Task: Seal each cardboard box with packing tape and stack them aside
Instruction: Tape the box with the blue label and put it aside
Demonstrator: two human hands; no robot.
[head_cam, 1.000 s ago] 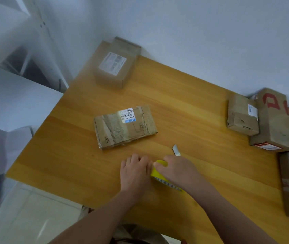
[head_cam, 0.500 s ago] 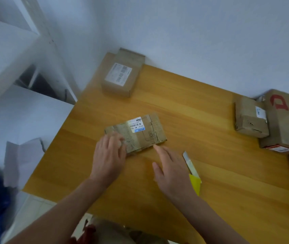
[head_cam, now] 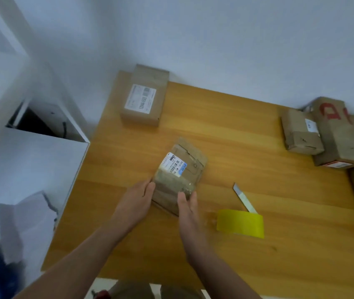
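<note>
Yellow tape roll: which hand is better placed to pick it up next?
Right. The right hand rests on the near right corner of the box; the yellow tape roll lies on the table beside it, nothing between. The left hand is at the box's left edge, farther off.

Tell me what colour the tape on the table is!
Bright yellow. The tape shows best in the head view, the only one here.

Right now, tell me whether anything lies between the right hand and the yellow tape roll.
Nothing visible does. Only bare table separates the right hand, resting on the small box, from the yellow tape roll. The white blade lies beyond the roll.
</note>
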